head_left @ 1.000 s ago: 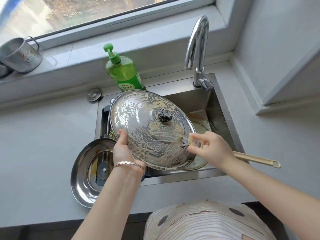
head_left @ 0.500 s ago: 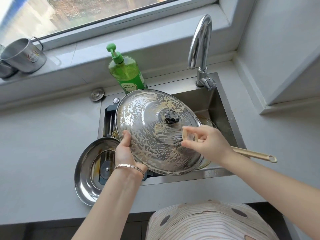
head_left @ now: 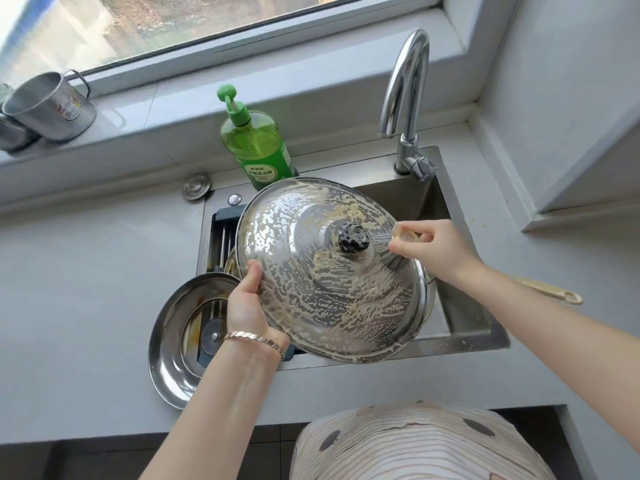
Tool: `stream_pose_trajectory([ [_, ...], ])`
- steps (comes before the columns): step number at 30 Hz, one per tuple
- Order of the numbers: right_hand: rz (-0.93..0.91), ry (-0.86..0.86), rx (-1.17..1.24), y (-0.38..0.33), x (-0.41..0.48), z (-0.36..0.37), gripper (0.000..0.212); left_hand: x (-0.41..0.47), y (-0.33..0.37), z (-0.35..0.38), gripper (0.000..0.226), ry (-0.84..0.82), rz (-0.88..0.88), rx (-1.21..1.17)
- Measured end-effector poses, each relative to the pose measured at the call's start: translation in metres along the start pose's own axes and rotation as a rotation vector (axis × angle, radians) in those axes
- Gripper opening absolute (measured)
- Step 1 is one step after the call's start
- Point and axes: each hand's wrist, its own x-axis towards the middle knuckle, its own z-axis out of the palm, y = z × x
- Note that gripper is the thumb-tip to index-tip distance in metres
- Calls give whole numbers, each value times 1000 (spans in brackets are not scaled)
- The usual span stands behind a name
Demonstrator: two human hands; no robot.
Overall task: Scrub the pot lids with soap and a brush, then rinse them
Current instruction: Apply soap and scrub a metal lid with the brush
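Lid (head_left: 311, 299) rim gripped by left hand (head_left: 247, 306), right hand (head_left: 440, 251) fingers (head_left: 415, 226) pinching brush (head_left: 403, 234) beside knob (head_left: 354, 239)

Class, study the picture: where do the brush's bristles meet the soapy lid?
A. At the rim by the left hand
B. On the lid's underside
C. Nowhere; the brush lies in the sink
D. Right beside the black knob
D: the right hand holds the brush with its bristles against the soapy lid, right beside the black knob.

sill (head_left: 173, 109): steel mug (head_left: 52, 105) (printed side) | counter (head_left: 86, 271): round metal plug (head_left: 196, 186)
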Motion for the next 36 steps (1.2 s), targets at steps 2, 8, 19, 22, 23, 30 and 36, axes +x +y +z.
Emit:
stream_pose_trajectory([
  [2, -139, -113, 22, -9, -16, 11, 24, 2, 1, -1, 35, 9, -9, -4],
  [8, 72, 63, 9, 18, 0, -13, 6, 4, 1, 2, 31, 12, -15, -22],
  [19, 65, 164, 84, 24, -14, -3, 23, 11, 7, 2, 41, -20, 5, -86],
  [22, -27, 42, 155, 18, -38, 15, 26, 12, 11, 2, 42, -12, 14, -85],
  [23, -36, 19, 184, 20, -41, 19, 32, 11, 12, 4, 41, -9, 25, -85],
  [30, 230, 278, 383, 41, 12, 1, 46, 11, 4, 5, 39, -8, 7, -103],
  [36, 174, 243, 385, 30, -36, 34, 48, 17, 0, 14, 29, 120, 99, -185],
])
